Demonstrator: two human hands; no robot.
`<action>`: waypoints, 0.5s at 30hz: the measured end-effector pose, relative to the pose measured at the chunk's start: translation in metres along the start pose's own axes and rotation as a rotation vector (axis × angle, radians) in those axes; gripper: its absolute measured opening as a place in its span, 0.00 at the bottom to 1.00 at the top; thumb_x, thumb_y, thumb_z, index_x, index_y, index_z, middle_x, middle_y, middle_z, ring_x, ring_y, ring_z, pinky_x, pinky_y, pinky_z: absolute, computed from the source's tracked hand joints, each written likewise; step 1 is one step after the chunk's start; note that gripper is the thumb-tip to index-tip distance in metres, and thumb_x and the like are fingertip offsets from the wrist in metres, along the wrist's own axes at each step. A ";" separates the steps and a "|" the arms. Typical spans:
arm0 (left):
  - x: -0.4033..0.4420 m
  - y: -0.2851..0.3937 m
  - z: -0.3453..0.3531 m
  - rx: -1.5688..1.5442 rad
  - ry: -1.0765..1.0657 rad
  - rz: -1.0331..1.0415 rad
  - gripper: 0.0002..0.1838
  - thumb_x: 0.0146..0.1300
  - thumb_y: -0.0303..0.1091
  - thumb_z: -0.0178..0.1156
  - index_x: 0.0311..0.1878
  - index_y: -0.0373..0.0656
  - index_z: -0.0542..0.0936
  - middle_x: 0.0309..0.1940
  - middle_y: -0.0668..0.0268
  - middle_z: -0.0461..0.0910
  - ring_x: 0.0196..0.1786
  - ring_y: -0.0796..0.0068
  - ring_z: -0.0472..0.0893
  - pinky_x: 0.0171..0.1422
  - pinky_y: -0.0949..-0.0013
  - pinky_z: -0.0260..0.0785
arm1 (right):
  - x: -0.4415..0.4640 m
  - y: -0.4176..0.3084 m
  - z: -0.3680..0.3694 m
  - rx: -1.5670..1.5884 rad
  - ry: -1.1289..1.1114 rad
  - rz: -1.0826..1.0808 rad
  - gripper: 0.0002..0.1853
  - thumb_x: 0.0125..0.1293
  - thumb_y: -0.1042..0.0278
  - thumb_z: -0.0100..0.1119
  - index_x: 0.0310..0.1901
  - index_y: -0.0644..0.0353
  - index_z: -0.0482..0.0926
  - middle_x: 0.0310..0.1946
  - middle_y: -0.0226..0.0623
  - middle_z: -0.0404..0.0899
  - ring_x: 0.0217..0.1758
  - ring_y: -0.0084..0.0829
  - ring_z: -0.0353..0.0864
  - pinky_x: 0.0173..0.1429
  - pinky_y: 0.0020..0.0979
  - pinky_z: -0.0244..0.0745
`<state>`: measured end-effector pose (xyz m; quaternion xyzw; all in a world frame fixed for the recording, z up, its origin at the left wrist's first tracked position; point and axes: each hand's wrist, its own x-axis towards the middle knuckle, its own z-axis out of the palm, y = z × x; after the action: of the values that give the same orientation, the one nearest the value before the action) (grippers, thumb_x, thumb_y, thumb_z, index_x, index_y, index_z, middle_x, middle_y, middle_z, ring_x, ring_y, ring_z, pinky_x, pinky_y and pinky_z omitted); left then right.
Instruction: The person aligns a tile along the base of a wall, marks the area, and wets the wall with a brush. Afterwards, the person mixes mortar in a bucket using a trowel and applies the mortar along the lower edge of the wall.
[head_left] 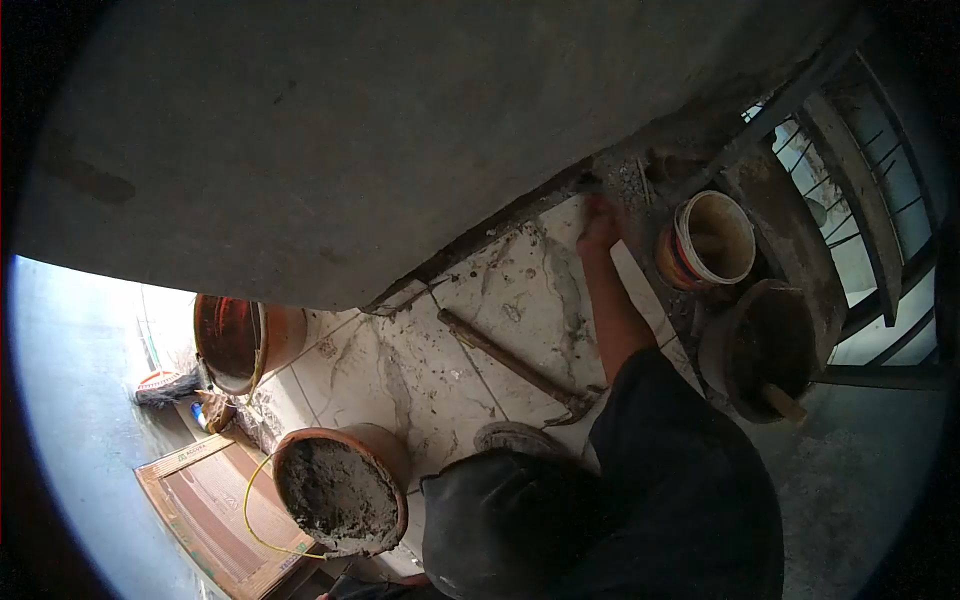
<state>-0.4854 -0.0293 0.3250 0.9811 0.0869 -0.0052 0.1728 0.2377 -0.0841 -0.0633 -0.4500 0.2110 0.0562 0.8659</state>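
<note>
So the floor was marble-look tile [350, 380], pretty filthy, with crumbs of debris scattered all over. A long-handled tool [515, 365], hammer or pick (couldn't tell), lay diagonally across it. A mortar-filled bucket [392, 452] stood near a flat cardboard box [215, 510], and an orange-brown bucket [285, 335] sat farther off, near a broom head [170, 389]. A whitish pail [668, 258] stood on the rough grey strip [632, 185] alongside.

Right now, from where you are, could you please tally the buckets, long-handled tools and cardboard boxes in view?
Buckets: 4 (bucket of grey mix, orange-brown bucket, white-rimmed bucket, dark bucket)
Long-handled tool: 1, on the tiles
Cardboard box: 1
Total: 6
</note>
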 end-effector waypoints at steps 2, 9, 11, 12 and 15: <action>0.023 0.020 0.002 -0.243 0.099 -0.381 0.13 0.60 0.28 0.58 0.47 0.32 0.78 0.52 0.53 0.77 0.57 0.59 0.74 0.64 0.61 0.62 | -0.001 0.012 -0.003 -0.049 -0.209 0.004 0.09 0.63 0.73 0.47 0.42 0.64 0.75 0.38 0.38 0.78 0.41 0.33 0.77 0.51 0.37 0.72; 0.051 0.046 -0.004 -0.598 0.243 -1.051 0.14 0.60 0.30 0.58 0.46 0.32 0.78 0.51 0.55 0.77 0.57 0.62 0.74 0.64 0.64 0.61 | -0.128 0.010 0.018 -0.073 -0.366 0.096 0.07 0.63 0.73 0.53 0.38 0.68 0.75 0.41 0.41 0.77 0.43 0.33 0.79 0.50 0.33 0.77; 0.048 0.045 -0.003 -0.581 0.232 -1.047 0.14 0.61 0.31 0.58 0.47 0.32 0.78 0.51 0.55 0.77 0.57 0.62 0.74 0.64 0.64 0.61 | -0.164 0.014 0.013 -0.062 -0.420 0.258 0.06 0.63 0.73 0.53 0.36 0.67 0.74 0.37 0.40 0.78 0.41 0.33 0.79 0.50 0.34 0.78; 0.048 0.046 -0.002 -0.579 0.238 -1.054 0.14 0.61 0.31 0.58 0.47 0.32 0.78 0.51 0.55 0.77 0.57 0.62 0.74 0.64 0.64 0.61 | -0.186 0.019 0.016 -0.066 -0.411 0.408 0.06 0.63 0.73 0.52 0.35 0.67 0.75 0.34 0.40 0.78 0.39 0.33 0.79 0.49 0.34 0.78; 0.049 0.049 -0.002 -0.612 0.267 -1.075 0.15 0.61 0.32 0.58 0.47 0.32 0.78 0.52 0.55 0.77 0.58 0.62 0.73 0.64 0.64 0.60 | -0.223 0.042 0.041 0.096 -0.253 0.784 0.06 0.63 0.72 0.50 0.34 0.65 0.75 0.31 0.39 0.79 0.36 0.31 0.80 0.45 0.32 0.79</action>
<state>-0.4287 -0.0654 0.3410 0.6988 0.5860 0.0564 0.4063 0.0365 -0.0062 0.0188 -0.2842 0.2605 0.4267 0.8181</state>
